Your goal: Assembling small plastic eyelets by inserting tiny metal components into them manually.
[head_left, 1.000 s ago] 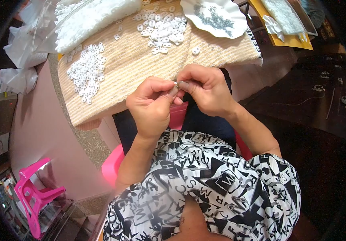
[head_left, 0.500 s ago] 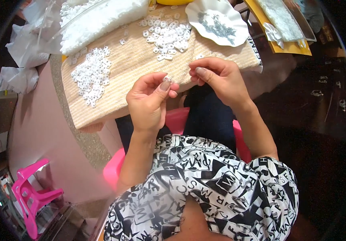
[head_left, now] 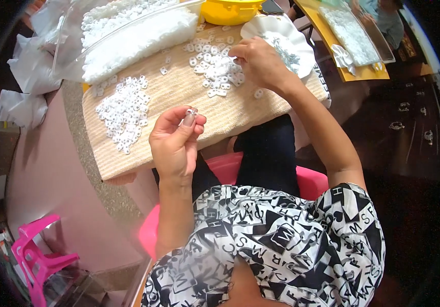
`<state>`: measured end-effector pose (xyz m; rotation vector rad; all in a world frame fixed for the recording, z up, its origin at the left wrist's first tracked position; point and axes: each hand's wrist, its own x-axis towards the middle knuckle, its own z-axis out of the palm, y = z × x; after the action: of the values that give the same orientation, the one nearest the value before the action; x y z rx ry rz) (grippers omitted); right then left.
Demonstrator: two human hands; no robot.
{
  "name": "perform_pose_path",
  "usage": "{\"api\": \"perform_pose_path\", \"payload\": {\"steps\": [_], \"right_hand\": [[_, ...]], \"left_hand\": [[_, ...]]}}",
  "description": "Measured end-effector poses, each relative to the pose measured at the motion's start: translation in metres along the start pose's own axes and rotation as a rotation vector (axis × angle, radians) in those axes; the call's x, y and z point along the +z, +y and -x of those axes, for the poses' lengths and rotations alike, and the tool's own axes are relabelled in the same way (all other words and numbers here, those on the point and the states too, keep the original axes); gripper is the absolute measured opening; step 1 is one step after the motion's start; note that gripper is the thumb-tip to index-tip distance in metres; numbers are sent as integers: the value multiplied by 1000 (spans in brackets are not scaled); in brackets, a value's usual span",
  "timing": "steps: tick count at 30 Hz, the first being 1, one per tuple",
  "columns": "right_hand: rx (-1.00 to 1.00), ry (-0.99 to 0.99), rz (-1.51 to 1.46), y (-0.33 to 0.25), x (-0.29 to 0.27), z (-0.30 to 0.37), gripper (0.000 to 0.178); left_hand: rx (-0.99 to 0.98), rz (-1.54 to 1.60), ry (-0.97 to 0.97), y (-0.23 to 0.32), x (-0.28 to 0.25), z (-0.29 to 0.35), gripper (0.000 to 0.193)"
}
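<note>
My left hand [head_left: 175, 135] is closed in a pinch, with a small white plastic piece [head_left: 192, 111] between thumb and fingertips above the near edge of the cloth-covered table [head_left: 179, 97]. Over the right pile of small white plastic pieces [head_left: 217, 66], my right hand [head_left: 261, 59] has its fingers curled together, tips at the pile's upper right. Whatever those fingertips may hold is hidden. A second pile of white pieces [head_left: 122, 112] lies to the left. Behind my right hand is a white wavy-rimmed dish [head_left: 304, 38] holding small dark grey bits, partly covered by the hand.
A clear container [head_left: 143, 43] full of white pieces stands at the back left, beside a yellow bowl [head_left: 232, 11]. Farther right, a yellow surface [head_left: 355, 71] bears another container of white pieces. A pink stool [head_left: 38, 250] stands at lower left; a person's hand shows at upper right.
My right hand has moved away from the left hand, forward to the right pile. My left hand has shifted slightly left and nearer, still pinching the white piece. The view has tilted slightly.
</note>
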<state>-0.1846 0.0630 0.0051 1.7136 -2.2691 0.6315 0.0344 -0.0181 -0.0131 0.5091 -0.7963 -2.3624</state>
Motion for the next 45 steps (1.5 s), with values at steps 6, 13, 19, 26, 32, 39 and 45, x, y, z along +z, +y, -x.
{"api": "perform_pose_path", "payload": {"steps": [6,13,19,26,32,39,45], "right_hand": [[63,-183,72,-5,17,-15,14],[78,-24,-111,1,18,-10,11],[697,-153,-1360,-29,-22,16,19],[768,-193,-1557,-55,-36,60,20],[725,-39,-1483,-75,-42,84,17],[698,32,-1427,-85,-45,91,17],[686,-10,-1446,-86,-44,93,17]], "left_hand": [[6,-4,-11,0,-5,-2,12],[-20,8,-41,-2,2,1,14],[-59,-3,-65,-8,6,9,13],[-122,-48,-124,-16,14,19,12],[-132,-97,-140,-21,21,22,14],[-136,-138,-137,-23,25,28,15],[-120,-147,-161,-24,25,30,16]]}}
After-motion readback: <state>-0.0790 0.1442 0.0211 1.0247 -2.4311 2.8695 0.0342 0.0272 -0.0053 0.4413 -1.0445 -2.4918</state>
